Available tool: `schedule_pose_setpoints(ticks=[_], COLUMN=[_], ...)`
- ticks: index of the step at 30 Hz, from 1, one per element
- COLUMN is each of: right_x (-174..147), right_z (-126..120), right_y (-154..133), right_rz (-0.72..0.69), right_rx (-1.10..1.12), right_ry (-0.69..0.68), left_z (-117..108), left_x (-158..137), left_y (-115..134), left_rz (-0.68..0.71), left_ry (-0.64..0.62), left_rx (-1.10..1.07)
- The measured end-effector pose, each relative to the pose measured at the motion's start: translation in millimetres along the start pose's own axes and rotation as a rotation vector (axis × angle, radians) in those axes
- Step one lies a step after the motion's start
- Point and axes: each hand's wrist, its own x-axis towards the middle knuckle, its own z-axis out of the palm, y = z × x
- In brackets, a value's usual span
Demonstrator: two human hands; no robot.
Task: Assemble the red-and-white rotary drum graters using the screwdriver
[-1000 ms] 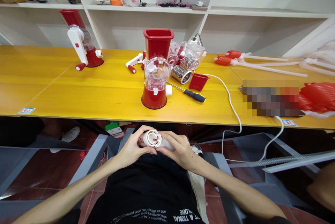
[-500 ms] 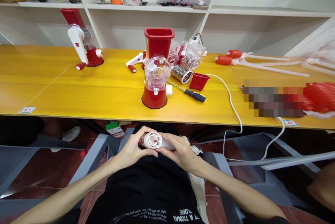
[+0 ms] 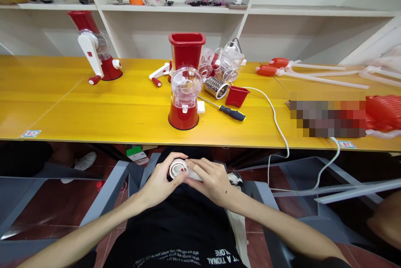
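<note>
Over my lap I hold a white crank handle [image 3: 176,170], its round hollow hub facing up toward me with a small red bit inside. My left hand [image 3: 161,182] is wrapped round the hub, thumb in front and fingers behind. My right hand [image 3: 213,180] grips the handle's arm, its fingertips at the hub's right rim; most of the arm is hidden by these fingers. In front of me on the table stands a red rotary grater [image 3: 185,82] with a clear round housing and no crank on its face.
Behind the grater lie a metal grating drum [image 3: 216,88], a small red cup [image 3: 237,96], clear housings [image 3: 230,63] and another white crank [image 3: 161,73]. A screwdriver [image 3: 232,112] lies to the right. A second grater [image 3: 97,48] stands left. A white cable [image 3: 275,121] hangs over the edge.
The hub has shifted slightly left and turned in my hands. My right fingers have moved onto its rim, and my left thumb has risen across its front.
</note>
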Motion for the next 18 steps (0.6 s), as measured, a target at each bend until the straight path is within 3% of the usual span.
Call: schedule_pose_setpoints(ticks=[4, 14, 18], right_x=[-0.8, -4.3, -5.6], right_z=[1.2, 7.0, 8.3], right_y=[-5.9, -3.8, -1.0], right_rz=[-0.010, 0.019, 0.086], right_rx=[-0.054, 0.017, 0.118], right_ry=[-0.003, 0.009, -0.061], left_z=[5.1, 0.2, 0.0], left_x=[-1.4, -0.3, -0.2], left_y=[4.6, 4.2, 2.3], left_rz=[-0.082, -0.032, -0.047], left_ry=[0.040, 0.003, 0.001], left_rx=[0.015, 0.058, 0.064])
